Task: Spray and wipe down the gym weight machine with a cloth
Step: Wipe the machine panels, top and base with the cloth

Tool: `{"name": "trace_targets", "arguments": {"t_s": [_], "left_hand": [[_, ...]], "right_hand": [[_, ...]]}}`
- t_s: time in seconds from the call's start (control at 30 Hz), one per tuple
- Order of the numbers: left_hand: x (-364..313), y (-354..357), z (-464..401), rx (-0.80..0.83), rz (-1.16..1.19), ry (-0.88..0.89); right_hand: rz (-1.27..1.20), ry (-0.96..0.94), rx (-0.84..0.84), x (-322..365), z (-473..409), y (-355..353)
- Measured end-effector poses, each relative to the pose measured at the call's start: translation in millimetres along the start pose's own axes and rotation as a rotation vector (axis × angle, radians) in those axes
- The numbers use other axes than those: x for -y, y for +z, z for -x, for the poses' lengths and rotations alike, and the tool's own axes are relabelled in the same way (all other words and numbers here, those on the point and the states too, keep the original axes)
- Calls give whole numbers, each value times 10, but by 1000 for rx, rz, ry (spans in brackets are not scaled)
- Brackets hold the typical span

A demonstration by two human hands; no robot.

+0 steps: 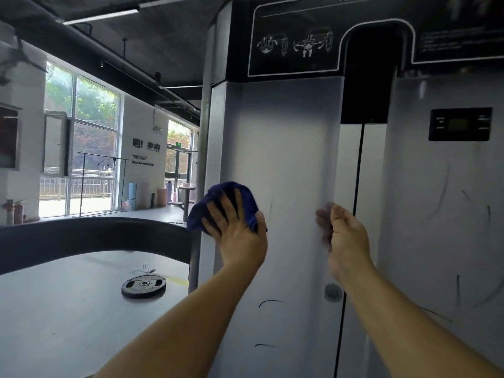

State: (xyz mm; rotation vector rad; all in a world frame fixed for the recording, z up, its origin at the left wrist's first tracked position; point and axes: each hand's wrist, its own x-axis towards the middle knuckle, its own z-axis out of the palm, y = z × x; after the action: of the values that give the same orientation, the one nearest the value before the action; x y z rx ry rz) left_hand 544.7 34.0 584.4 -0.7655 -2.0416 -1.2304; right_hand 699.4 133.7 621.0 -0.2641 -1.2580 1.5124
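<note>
two bare arms are reaching up to the gray weight machine (275, 148). left hand (240, 230) is lying flat, fingers spread, pressing a blue cloth (218, 203) on its panel. right hand (345, 233) is curling around the panel's edge, holding nothing else.

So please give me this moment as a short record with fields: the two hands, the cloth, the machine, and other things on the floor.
left hand: flat, fingers spread, pressing the cloth on the panel
right hand: gripping the panel's right edge, no cloth in it
cloth: dark blue, bunched, at the panel's left edge
machine panel: white, upright, some dark scuff marks
cable: black, runs down in the gap beside the right hand
weight plate: lies flat on the floor, left
spray bottle: not in view
</note>
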Motion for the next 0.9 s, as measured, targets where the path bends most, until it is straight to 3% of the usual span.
{"name": "trace_targets", "arguments": {"t_s": [0.17, 0.33, 0.43, 0.77, 0.9], "left_hand": [[-418, 90, 107, 43, 42, 214], [-618, 288, 258, 75, -163, 589], [-412, 363, 426, 108, -251, 712], [186, 326, 448, 85, -323, 702], [-42, 165, 68, 70, -252, 543]], "right_hand": [[19, -1, 12, -18, 12, -3], [-55, 37, 70, -3, 13, -70], [-118, 69, 85, 25, 28, -115], [-106, 89, 72, -19, 44, -128], [-87, 79, 74, -52, 45, -133]]}}
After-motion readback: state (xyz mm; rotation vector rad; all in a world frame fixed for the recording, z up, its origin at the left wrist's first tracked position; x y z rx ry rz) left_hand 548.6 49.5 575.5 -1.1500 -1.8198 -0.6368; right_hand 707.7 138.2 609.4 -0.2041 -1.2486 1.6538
